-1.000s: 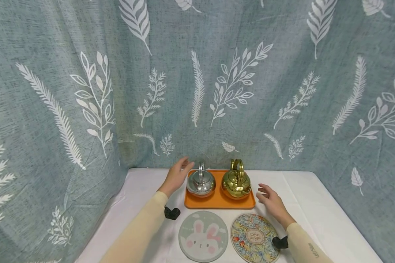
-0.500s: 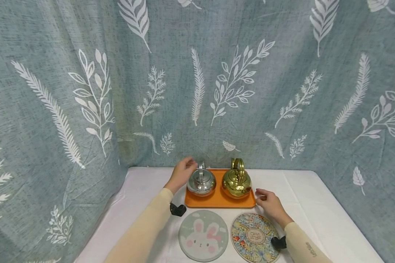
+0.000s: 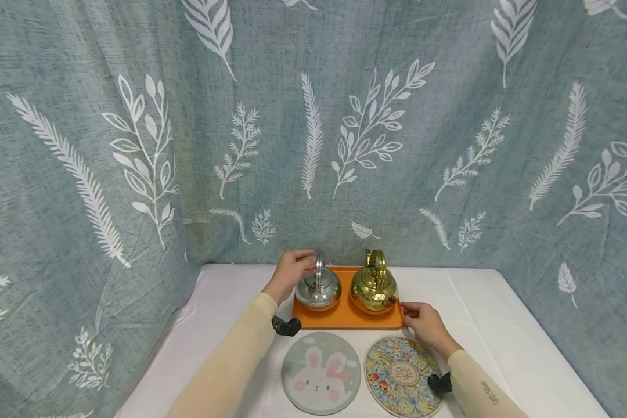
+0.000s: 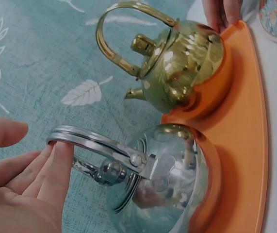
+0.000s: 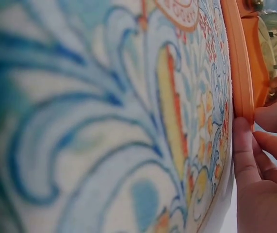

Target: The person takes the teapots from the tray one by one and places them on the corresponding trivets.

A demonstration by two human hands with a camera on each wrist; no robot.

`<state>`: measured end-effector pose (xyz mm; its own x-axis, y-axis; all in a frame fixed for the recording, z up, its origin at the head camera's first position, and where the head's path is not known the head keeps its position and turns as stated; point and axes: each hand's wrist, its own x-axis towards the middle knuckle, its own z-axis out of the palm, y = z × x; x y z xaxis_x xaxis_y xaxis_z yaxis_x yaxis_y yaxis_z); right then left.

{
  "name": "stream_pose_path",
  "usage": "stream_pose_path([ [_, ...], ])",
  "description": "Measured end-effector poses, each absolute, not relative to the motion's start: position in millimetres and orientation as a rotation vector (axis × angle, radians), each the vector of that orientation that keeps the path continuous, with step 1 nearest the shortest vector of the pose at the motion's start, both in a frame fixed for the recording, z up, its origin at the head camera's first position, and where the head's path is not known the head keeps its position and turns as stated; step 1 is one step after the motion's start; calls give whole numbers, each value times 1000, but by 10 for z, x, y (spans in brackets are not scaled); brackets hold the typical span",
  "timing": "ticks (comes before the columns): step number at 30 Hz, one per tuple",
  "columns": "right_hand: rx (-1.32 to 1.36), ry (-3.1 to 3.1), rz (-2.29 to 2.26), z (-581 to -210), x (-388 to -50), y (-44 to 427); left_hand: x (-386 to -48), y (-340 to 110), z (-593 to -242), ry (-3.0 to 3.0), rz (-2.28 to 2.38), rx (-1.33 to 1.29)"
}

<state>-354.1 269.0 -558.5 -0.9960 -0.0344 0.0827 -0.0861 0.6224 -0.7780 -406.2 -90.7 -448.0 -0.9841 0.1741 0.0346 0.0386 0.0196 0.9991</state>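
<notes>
A silver kettle (image 3: 319, 296) and a gold kettle (image 3: 373, 293) stand upright, side by side, on an orange tray (image 3: 339, 319). My left hand (image 3: 288, 276) reaches over the silver kettle's left side. In the left wrist view, its fairly straight fingers (image 4: 56, 170) touch the silver kettle's raised handle (image 4: 92, 141), while the thumb stays apart from it. At the tray's front right corner, my right hand (image 3: 427, 325) pinches the edge. The right wrist view has the orange rim (image 5: 242, 73) between thumb and finger.
In front of the tray lie a round grey mat with a rabbit (image 3: 321, 374) and a round floral mat (image 3: 402, 377), the latter close under my right wrist. A white cloth (image 3: 465, 302) covers the table. Leaf-patterned curtains (image 3: 271, 174) enclose the back and sides.
My left hand has moved right, bringing its fingers to the silver kettle's handle. My right hand has moved left and down onto the tray's corner. Kettles, tray and mats have stayed put.
</notes>
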Motion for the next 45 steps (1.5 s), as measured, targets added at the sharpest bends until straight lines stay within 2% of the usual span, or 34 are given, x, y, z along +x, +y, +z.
stream_pose_path([
  [21,80,-2797,1314,-5611,-3562,2635,-4022,-939,-4583,2200,2239,144],
  [45,76,-2807,1287,-5613,-3544,2685,-3773,-902,-4409,2083,2409,185],
])
